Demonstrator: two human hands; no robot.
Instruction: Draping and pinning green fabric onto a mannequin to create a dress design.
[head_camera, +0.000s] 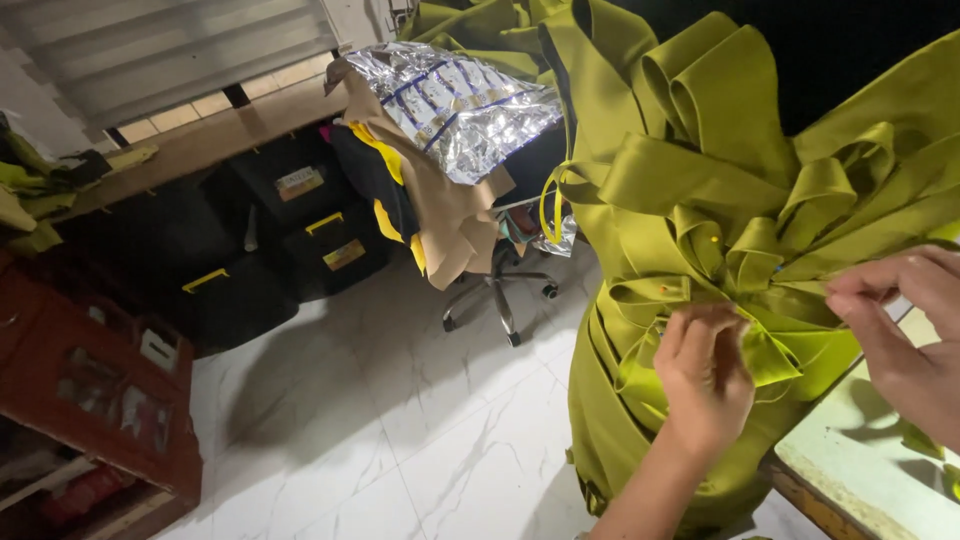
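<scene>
**Olive satin folds pinched between two hands**

At the right of the view, an olive-green satin garment (690, 190) rises from about 6 o'clock to 12 o'clock, its shiny cloth gathered into loops and pleats that meet in a knot-like bunch near the middle. The left hand (705, 375) comes up from 6 o'clock and presses on a fold just below that bunch, its fingers curled together on the cloth; whether they hold a pin too cannot be told. The right hand (900, 325) enters from 3 o'clock, with its grip closed on the edge of a fold at the right side of the bunch. Small pin heads (713, 239) dot the pleats above the hands.

At 5 o'clock from the hands, a pale green counter (860, 470) with a worn edge touches the lower part of the garment. At 9 o'clock from the garment stands an office chair (497, 285) on casters, draped with brown paper pieces (450, 215) and black and yellow cloth, and topped with a crinkled silver foil sheet (455, 100). The floor (380, 420) is white marble tile. Farther toward 9 o'clock, black storage boxes (300, 215) with yellow latches sit under a wooden shelf, and a red crate (100, 385) stands at 8 o'clock.
</scene>
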